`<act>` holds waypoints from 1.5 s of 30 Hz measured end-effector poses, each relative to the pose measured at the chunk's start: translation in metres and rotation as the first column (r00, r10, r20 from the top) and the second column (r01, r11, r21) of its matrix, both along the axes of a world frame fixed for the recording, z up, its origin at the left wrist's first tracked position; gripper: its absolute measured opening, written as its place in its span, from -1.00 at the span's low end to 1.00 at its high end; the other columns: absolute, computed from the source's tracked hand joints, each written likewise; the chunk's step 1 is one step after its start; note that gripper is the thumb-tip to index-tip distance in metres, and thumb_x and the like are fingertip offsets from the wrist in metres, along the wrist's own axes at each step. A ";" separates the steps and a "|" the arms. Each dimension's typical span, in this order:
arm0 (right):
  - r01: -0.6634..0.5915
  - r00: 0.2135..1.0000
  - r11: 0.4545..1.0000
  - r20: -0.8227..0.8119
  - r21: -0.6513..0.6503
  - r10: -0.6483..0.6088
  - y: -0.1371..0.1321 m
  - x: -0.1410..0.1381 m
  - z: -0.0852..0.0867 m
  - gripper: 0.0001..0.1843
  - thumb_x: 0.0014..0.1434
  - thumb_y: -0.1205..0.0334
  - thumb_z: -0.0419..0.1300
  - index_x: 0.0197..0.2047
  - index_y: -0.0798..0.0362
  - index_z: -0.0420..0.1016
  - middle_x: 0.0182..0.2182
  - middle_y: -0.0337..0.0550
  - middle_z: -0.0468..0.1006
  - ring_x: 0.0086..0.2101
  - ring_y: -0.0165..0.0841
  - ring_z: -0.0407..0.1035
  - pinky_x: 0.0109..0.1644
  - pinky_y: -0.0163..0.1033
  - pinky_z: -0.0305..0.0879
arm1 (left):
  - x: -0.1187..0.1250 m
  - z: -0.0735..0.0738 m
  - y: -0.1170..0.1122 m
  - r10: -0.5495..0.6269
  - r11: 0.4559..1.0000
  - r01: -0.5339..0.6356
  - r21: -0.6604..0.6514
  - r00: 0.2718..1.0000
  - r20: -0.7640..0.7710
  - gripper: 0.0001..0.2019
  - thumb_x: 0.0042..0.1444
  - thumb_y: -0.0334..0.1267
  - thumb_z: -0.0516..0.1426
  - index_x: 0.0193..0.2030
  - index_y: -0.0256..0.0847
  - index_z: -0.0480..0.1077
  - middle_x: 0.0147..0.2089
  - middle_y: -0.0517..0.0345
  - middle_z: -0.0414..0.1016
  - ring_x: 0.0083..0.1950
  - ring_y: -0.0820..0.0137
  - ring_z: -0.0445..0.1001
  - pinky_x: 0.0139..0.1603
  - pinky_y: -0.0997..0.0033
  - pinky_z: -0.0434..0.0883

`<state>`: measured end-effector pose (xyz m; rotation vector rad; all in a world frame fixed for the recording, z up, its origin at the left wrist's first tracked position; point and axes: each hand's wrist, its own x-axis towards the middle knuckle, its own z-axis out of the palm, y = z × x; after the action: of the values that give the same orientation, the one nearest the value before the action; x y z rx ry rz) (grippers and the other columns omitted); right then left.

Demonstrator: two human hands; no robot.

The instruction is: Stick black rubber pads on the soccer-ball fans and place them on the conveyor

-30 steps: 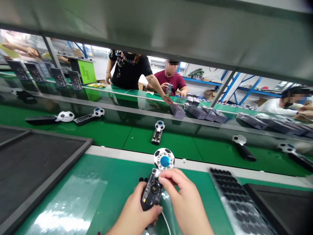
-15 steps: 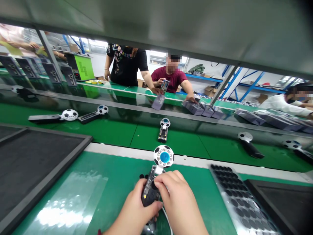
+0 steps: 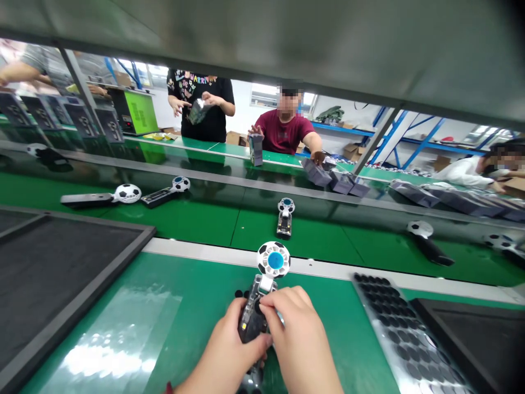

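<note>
My left hand [image 3: 225, 342] is wrapped round the dark handle of a small handheld fan [image 3: 250, 323], whose football-patterned head with a blue centre points away from me. The handle's inside parts show through an opened or see-through face. Between the thumb and forefinger of my right hand [image 3: 301, 331] is a small black round pad [image 3: 257, 306], held against the handle's upper part. Black discs [image 3: 239, 294] show just beyond my left thumb, and a dark shiny thing [image 3: 251, 378] lies partly hidden below my hands.
A sheet of black round pads [image 3: 388, 314] lies at right, near a dark tray [image 3: 471, 328]. Another black-framed tray [image 3: 123, 262] is at left. Several football fans [image 3: 286, 219] lie on the green belt [image 3: 213, 219]. Across it, co-workers [image 3: 287, 128] handle boxes [image 3: 315, 172]. A shelf [image 3: 262, 38] hangs overhead.
The fans on the belt have shifted to the right. My hands stay almost still at the handle. Across the belt, the co-worker in black has raised a box; the one in maroon has lowered one.
</note>
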<state>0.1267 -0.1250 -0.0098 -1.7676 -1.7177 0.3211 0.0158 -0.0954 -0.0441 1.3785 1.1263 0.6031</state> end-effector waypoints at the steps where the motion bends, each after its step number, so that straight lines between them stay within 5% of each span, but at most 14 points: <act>1: 0.001 1.000 1.000 -0.001 0.014 -0.001 -0.001 -0.001 -0.002 -0.81 0.09 0.49 0.07 -0.48 0.06 0.37 -0.48 -0.21 0.39 -0.37 -0.29 0.20 -0.31 -0.20 0.19 | 0.000 0.000 0.000 0.001 1.000 -0.001 0.003 1.000 -0.004 -0.73 -0.14 -0.33 0.11 -0.24 -0.20 0.15 -0.50 0.22 0.43 -0.49 0.32 0.43 -0.46 0.42 0.32; 6: 0.141 0.990 0.986 -0.008 0.086 -0.141 0.001 -0.004 -0.013 -0.82 0.07 0.41 0.06 -0.34 -0.03 0.42 -0.20 -0.11 0.32 -0.20 -0.18 0.20 -0.18 -0.05 0.20 | 0.000 -0.001 0.000 0.035 0.998 -0.031 -0.053 0.997 0.071 -0.71 -0.14 -0.33 0.13 -0.24 -0.21 0.17 -0.46 0.20 0.41 -0.48 0.32 0.42 -0.47 0.42 0.32; 10: 0.248 0.944 0.969 -0.223 0.002 -0.241 0.001 0.004 -0.020 -0.72 0.10 0.27 0.02 -0.07 -0.06 0.23 -0.10 -0.11 0.25 -0.13 -0.23 0.22 -0.12 -0.12 0.23 | -0.002 -0.004 0.002 0.053 0.992 -0.027 -0.123 0.976 0.212 -0.60 -0.17 -0.28 0.19 -0.18 -0.21 0.11 -0.45 0.23 0.36 -0.51 0.37 0.38 -0.49 0.40 0.33; 15: 0.131 0.978 0.985 -0.150 -0.111 -0.147 -0.017 0.016 -0.046 -0.90 -0.04 0.27 0.11 -0.36 0.01 0.34 -0.41 -0.16 0.37 -0.42 -0.27 0.31 -0.36 -0.22 0.28 | -0.008 0.005 0.005 0.079 0.942 0.082 -0.325 0.888 0.453 -0.71 0.07 -0.06 0.00 -0.16 -0.19 0.10 -0.45 0.18 0.39 -0.49 0.41 0.41 -0.47 0.46 0.31; 20: -0.023 1.000 0.987 -0.023 -0.160 0.020 -0.029 0.019 -0.068 -0.81 -0.09 0.45 0.01 -0.45 0.00 0.36 -0.39 -0.11 0.40 -0.33 -0.18 0.29 -0.26 -0.12 0.24 | -0.014 0.014 0.006 0.136 0.880 0.173 -0.442 0.800 0.584 -0.76 0.07 -0.25 -0.01 -0.10 -0.20 0.14 -0.25 0.04 0.41 -0.40 0.36 0.45 -0.46 0.46 0.32; 25: -0.007 0.939 0.986 -0.341 -0.169 -0.052 -0.030 0.029 -0.057 -0.80 0.16 0.14 -0.12 -0.29 -0.01 0.27 -0.58 -0.29 0.38 -0.60 -0.41 0.27 -0.52 -0.38 0.22 | -0.016 0.014 0.005 0.103 0.894 0.178 -0.411 0.811 0.576 -0.81 0.11 -0.18 -0.06 -0.20 -0.23 0.21 -0.39 0.09 0.40 -0.58 0.47 0.37 -0.66 0.60 0.21; 29: 0.137 0.806 0.989 -0.573 -0.059 -0.146 -0.033 0.026 -0.041 -0.74 0.07 0.00 0.05 -0.32 -0.05 0.44 -0.49 -0.26 0.44 -0.45 -0.38 0.33 -0.39 -0.40 0.23 | -0.015 0.014 0.004 0.110 0.904 0.155 -0.399 0.817 0.566 -0.81 0.11 -0.17 -0.06 -0.23 -0.22 0.21 -0.44 0.11 0.40 -0.59 0.46 0.37 -0.67 0.59 0.21; 34: 0.114 0.928 0.985 -0.367 0.127 -0.060 -0.034 0.021 -0.033 -0.85 0.05 0.13 0.12 -0.36 -0.11 0.52 -0.60 -0.29 0.33 -0.60 -0.44 0.24 -0.52 -0.39 0.15 | -0.015 0.014 0.004 0.128 0.878 0.164 -0.450 0.825 0.550 -0.81 0.12 -0.16 -0.07 -0.25 -0.24 0.20 -0.46 0.10 0.41 -0.59 0.47 0.37 -0.64 0.59 0.21; 38: -0.043 0.999 0.962 -0.020 0.270 0.050 -0.034 0.027 -0.032 -0.86 0.10 0.26 0.10 -0.32 0.03 0.49 -0.63 -0.24 0.32 -0.58 -0.41 0.23 -0.53 -0.38 0.17 | -0.015 0.015 0.003 0.083 0.864 0.205 -0.461 0.844 0.531 -0.79 0.12 -0.15 -0.07 -0.23 -0.26 0.19 -0.44 0.08 0.42 -0.60 0.48 0.39 -0.67 0.63 0.18; 45: -0.256 0.893 0.935 0.431 0.245 0.131 -0.037 0.037 -0.022 -0.86 0.11 0.38 0.06 -0.28 0.14 0.43 -0.63 -0.18 0.34 -0.58 -0.35 0.17 -0.56 -0.30 0.17 | -0.015 0.017 0.003 0.029 0.882 0.195 -0.429 0.886 0.462 -0.75 0.14 -0.09 -0.08 -0.25 -0.25 0.19 -0.46 0.13 0.41 -0.59 0.49 0.40 -0.65 0.63 0.23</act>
<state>0.1639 -0.1615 -0.0314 -1.5122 -2.1173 -0.2388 0.0009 -0.0926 -0.0266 0.8026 0.7512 0.5129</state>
